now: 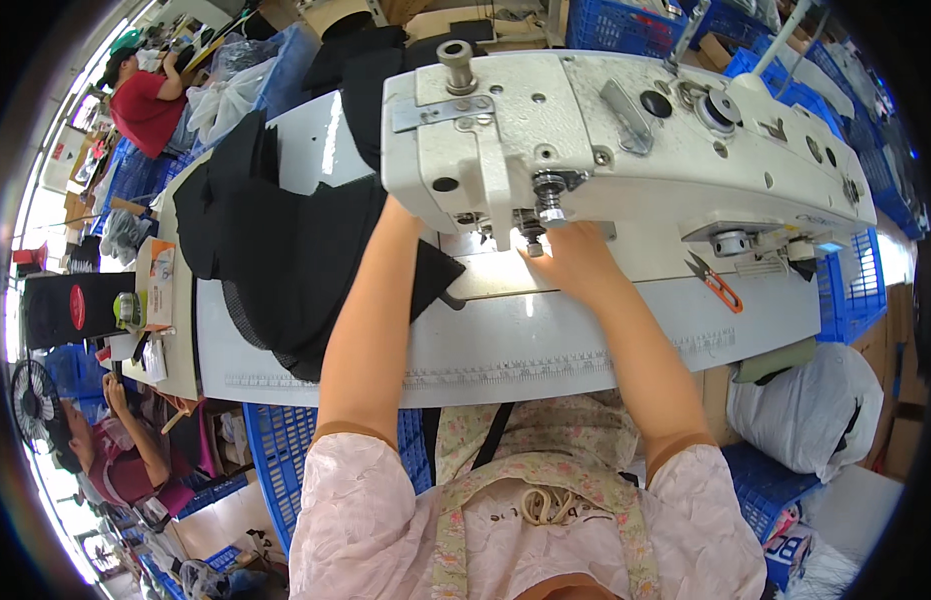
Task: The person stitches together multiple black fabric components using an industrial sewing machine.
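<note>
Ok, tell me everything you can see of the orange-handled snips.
The snips have a bright orange handle, seemingly plastic, and two dark, metal-looking pointed blades, with the tips apart. They lie on the pale table, on the near side of the white sewing machine, blades toward the upper left of the picture and handle toward the lower right. Only the table appears to touch them; the right hand is off to their left.
</note>
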A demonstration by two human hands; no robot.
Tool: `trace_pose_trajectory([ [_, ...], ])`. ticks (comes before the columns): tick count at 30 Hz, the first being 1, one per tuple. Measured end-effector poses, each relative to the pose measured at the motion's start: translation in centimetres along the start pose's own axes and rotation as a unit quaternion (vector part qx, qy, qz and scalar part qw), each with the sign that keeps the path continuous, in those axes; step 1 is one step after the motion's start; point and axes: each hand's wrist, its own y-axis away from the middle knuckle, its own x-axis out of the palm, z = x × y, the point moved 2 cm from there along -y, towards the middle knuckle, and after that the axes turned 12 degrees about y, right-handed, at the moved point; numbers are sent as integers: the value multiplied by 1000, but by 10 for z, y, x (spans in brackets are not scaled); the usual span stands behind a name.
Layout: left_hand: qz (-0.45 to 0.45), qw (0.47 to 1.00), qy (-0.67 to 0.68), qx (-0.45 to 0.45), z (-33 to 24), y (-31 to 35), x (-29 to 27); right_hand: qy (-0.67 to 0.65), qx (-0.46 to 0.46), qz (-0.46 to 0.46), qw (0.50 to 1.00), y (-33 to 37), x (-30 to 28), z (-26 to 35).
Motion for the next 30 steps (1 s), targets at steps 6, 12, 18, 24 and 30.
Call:
trace_pose_trajectory([
  [6,37,984,-127,116,0,10,-9,7,29,166,986,-8,-10,4],
  [12,53,934,-259,240,-7,10,-5,-15,15,170,985,-8,-10,5],
  [18,215,952,-217,-9,-19,47,-19,-42,-62,138,988,-3,-32,9],
  [24,192,953,-226,-57,-5,46,-19,-62,-51,118,990,-4,-31,12],
  [30,151,962,-222,45,20,37,-13,-16,-41,150,988,-6,-23,13],
])
